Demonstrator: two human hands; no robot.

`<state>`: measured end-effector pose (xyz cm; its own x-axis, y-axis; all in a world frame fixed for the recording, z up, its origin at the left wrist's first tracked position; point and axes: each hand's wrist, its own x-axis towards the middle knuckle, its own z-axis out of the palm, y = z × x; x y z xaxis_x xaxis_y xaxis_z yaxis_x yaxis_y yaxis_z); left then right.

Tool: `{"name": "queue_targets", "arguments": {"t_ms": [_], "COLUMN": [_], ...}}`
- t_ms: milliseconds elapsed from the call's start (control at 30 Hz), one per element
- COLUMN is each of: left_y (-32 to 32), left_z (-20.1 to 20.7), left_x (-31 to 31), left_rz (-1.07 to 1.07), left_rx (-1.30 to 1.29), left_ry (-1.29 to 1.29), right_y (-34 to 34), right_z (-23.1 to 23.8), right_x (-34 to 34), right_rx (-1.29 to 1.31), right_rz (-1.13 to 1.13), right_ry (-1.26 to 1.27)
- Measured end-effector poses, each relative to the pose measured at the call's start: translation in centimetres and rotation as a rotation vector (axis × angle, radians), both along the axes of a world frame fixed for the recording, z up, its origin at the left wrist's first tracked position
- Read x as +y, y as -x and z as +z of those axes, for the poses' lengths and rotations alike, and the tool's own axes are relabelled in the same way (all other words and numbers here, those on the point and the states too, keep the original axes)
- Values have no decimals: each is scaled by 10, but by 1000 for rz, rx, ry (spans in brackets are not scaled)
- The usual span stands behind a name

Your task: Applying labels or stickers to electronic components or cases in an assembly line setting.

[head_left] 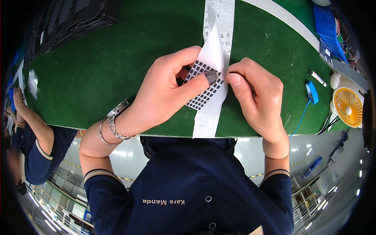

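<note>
My left hand grips a white sheet with rows of small black rectangular pads on its lower part. The thumb presses on its face while the other fingers are mostly hidden behind. Several dark grey pieces overlap on the tip of that thumb. Close to the sheet's right edge is my right hand, thumb and forefinger drawn together in a pinch. Whatever may be between those fingertips is too small to make out. Both hands are above the green tabletop.
A white strip with handwriting runs across the table under the sheet. Black stacked trays stand far left, near a clear plastic bag. A yellow fan, marker and corded blue band lie right. Another person works at left.
</note>
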<state>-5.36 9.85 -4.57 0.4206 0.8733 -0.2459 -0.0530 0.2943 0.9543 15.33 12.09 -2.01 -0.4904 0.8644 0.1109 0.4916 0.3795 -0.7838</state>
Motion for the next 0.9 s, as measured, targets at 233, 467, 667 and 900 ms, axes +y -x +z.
{"name": "queue_targets", "arguments": {"t_ms": [233,467,667,900], "left_y": [-8,-8,-2,0], "left_z": [-3,-4,-1,-3], "left_x": [-3,-3,0,2], "left_rz": [149,147,20,-65], "left_rx": [-10,-18,0,-88], "left_ry": [-84,-77,29,99], "right_y": [1,1,-1,-1], "right_z": [-2,-1,-4,0], "right_x": [-1,-1,0,0], "right_rx": [-58,-67,-91,-60], "right_rz": [18,31,56,64], "right_ry": [-19,-21,-156,-209]}}
